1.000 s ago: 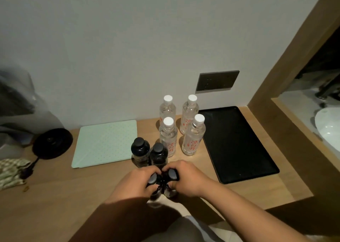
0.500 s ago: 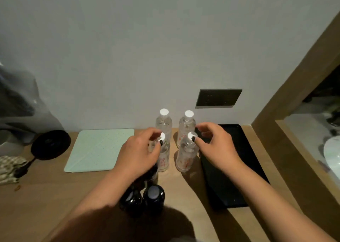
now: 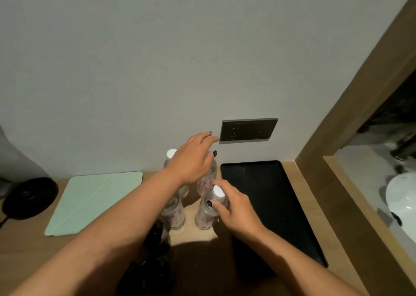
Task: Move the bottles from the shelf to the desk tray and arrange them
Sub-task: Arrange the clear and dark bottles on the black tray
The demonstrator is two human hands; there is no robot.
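Both my hands are among the clear water bottles beside the black tray.

From my head camera: my left hand (image 3: pixel 191 163) reaches forward over the back row, fingers spread and loosely curved above the rear right bottle (image 3: pixel 208 178) — whether it actually grips I cannot tell. My right hand (image 3: pixel 234 208) sits lower and nearer, thumb and fingers wrapped round the neck of the front right bottle (image 3: pixel 206 212), just under its white cap. The rear left bottle (image 3: pixel 171 158) shows only its cap past my wrist; the front left bottle (image 3: pixel 175 214) stands under my forearm. All four stand on the wooden desk (image 3: pixel 67 257), just left of the tray (image 3: pixel 270 205). Dark bottles (image 3: pixel 157 235) stand nearer me. The labels carry reddish print — too blurred to read.
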